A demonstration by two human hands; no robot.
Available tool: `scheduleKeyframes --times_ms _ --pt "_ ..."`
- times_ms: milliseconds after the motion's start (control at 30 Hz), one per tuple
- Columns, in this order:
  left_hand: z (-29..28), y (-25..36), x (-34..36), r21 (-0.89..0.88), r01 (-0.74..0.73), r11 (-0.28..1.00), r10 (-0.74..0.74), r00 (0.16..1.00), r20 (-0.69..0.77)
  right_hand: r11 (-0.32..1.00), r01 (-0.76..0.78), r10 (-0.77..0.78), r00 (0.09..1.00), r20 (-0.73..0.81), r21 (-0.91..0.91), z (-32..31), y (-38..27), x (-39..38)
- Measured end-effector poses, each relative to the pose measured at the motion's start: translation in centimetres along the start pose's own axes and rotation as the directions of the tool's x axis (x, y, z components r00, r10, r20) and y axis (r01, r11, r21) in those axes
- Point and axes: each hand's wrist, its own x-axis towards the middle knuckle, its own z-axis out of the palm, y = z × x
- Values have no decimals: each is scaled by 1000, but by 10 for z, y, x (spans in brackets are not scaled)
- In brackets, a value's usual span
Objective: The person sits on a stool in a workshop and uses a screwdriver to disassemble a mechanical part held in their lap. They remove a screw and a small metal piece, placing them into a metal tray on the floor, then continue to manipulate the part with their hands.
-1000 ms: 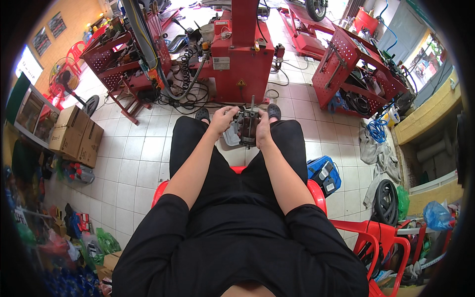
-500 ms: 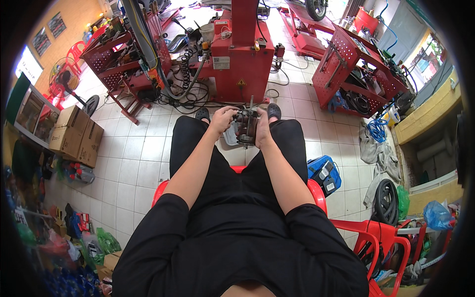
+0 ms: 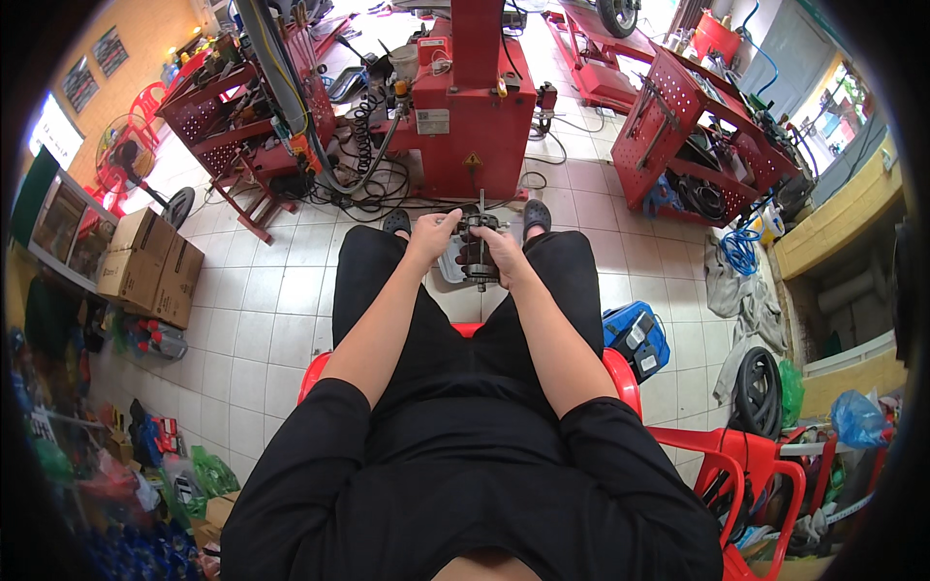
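Observation:
Between my knees I hold a dark metal mechanical part (image 3: 477, 254), with a toothed-looking disc at its near end and a thin rod (image 3: 482, 200) sticking up from its far end. My right hand (image 3: 508, 258) is closed round its right side, the thumb across the top. Fingers bent, my left hand (image 3: 432, 237) is closed at the part's upper left; its fingertips are partly hidden. Below the part, a pale plastic tray (image 3: 450, 268) on the floor is mostly covered by hands and part.
Ahead stands a red machine (image 3: 475, 136) with cables and hoses at its base. Red tool carts flank it, the right one (image 3: 659, 136) perforated. Cardboard boxes (image 3: 145, 261) stand at left. A blue case (image 3: 635, 341) lies right of my chair, near a red plastic chair (image 3: 731, 460).
My right hand has shifted up and left, its thumb now over the part's top. My left hand has changed its hold slightly. The rod has swung slightly left and stands more upright.

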Motion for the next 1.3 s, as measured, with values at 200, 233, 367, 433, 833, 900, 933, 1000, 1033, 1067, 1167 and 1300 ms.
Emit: scheduleKeyframes --times_ms 200,233,367,433,833,900,933,1000,1033,1067,1167,1300 --pt "-2 5 -2 5 101 995 -101 995 -7 999 16 -17 999 -33 -37 2 0 -1" --pt "1 16 -7 -8 141 990 -141 990 -15 999 10 -11 999 -38 -37 -1 0 -1" --pt "-6 18 -9 -169 133 977 -131 991 24 1000 0 -1 999 -47 -18 5 -1 -3" --pt "-2 26 -15 -82 7 997 -4 999 31 1000 15 -16 997 -74 -22 0 -2 -3" --pt "-5 13 -4 84 58 995 -62 997 42 999 21 -26 994 -106 -45 1 -1 -1" --pt "-3 14 -7 64 -5 998 2 999 48 999 21 -25 993 -115 -36 0 -2 -1" --pt "-1 15 -9 94 -74 993 70 996 48 999 23 -27 993 -117 -38 -2 -1 0" --pt "-2 15 -9 151 -116 982 109 993 54 999 26 -31 994 -108 -43 -3 0 1" --pt "-4 14 -7 178 -89 980 80 995 57 999 28 -32 995 -96 -46 -3 1 2" --pt "-5 12 -5 205 -63 977 52 997 58 998 29 -33 996 -84 -48 -3 1 2" --pt "-5 13 -5 164 27 986 -26 1000 -8 998 19 -23 997 -75 -53 -1 1 1" --pt "-2 17 -10 72 -118 990 114 992 48 999 19 -23 993 -112 -31 -4 1 2"
